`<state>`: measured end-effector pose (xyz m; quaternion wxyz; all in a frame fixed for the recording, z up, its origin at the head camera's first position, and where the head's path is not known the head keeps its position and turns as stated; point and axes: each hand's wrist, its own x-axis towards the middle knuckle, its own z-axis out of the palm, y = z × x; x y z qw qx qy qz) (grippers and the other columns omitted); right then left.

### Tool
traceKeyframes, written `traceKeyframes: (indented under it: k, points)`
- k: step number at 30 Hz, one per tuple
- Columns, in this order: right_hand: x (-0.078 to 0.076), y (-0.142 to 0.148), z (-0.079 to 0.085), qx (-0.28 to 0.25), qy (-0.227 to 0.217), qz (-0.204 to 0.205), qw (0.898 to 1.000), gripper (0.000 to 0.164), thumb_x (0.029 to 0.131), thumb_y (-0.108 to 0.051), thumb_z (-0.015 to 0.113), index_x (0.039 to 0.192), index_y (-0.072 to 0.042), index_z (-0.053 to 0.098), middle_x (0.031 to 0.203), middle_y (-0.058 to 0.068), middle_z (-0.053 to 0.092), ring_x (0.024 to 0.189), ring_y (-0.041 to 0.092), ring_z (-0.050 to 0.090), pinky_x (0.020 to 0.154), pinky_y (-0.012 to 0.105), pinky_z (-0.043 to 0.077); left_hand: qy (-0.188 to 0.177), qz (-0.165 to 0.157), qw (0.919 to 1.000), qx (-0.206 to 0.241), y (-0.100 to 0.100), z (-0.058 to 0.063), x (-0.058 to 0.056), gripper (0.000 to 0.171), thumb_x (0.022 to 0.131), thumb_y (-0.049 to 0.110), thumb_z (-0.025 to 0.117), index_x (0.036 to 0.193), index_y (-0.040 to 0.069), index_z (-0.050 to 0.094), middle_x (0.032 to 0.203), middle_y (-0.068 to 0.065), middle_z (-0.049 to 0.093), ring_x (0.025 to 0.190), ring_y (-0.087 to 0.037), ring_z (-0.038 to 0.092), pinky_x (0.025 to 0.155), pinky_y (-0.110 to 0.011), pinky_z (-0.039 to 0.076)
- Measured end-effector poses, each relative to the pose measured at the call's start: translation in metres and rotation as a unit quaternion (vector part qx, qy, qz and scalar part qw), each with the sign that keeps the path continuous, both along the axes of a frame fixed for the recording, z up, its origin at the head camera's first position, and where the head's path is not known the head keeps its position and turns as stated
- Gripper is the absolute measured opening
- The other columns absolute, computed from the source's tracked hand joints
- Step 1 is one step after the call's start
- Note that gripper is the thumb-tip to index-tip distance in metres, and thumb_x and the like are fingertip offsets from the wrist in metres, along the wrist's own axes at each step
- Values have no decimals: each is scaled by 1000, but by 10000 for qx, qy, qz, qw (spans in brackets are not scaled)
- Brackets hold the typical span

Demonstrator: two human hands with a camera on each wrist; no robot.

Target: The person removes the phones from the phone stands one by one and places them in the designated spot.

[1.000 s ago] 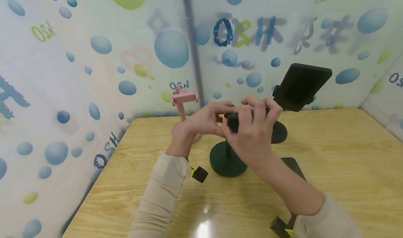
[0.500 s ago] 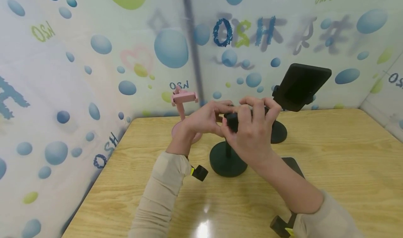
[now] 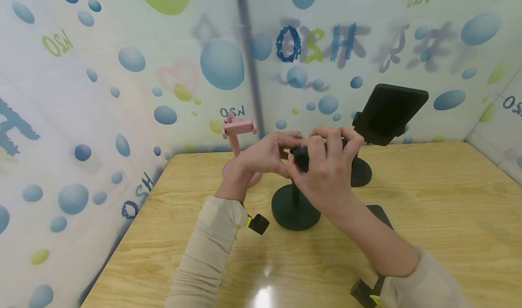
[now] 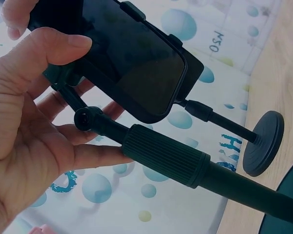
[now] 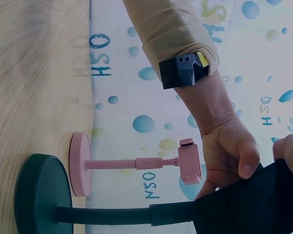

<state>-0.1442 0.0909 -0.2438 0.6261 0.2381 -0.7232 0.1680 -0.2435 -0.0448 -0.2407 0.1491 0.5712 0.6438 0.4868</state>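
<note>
A dark green phone stand (image 3: 296,208) stands upright on the table, with a black phone (image 4: 132,63) at its top. My left hand (image 3: 267,154) grips the stand's head from the left. In the left wrist view its thumb lies over the phone's front edge, while the fingers spread behind the clamp. From the other side my right hand (image 3: 330,167) holds the phone with curled fingers. The right wrist view shows the phone's dark face (image 5: 249,195) between both hands, and the stand's ribbed collar (image 5: 171,213) below the clamp. Much of the clamp is hidden by hands and phone.
A pink phone stand (image 3: 238,127) stands at the back left. Behind my right hand is a black stand (image 3: 360,172) bearing a tilted black device (image 3: 391,111). A flat dark slab (image 3: 380,215) lies partly under my right forearm. A patterned curtain (image 3: 183,50) borders the table.
</note>
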Motion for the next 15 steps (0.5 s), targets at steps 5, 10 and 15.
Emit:
traceKeyframes:
  k: [5,10,15]
  points:
    - [0,1,0,-1,-37,8,10000,30,68,-12,69,77,5,47,85,22,46,79,37,41,78,55,23,-85,12,9999,-51,0,1,1,43,69,-8,70,110,-11,59,94,-10,49,85,-22,46,80,-39,49]
    - [0,2,1,21,-92,114,9999,30,66,-10,70,76,5,46,83,21,46,79,37,41,77,55,23,-174,96,9997,-148,0,10,9,43,68,-13,68,109,-15,57,94,-10,50,85,-21,47,81,-40,48]
    - [3,6,2,23,-310,218,9993,30,66,-10,69,76,4,44,83,22,46,82,38,39,78,55,22,-172,203,9992,-289,0,14,13,50,68,-12,70,115,-14,54,98,-9,52,88,-20,50,83,-39,48]
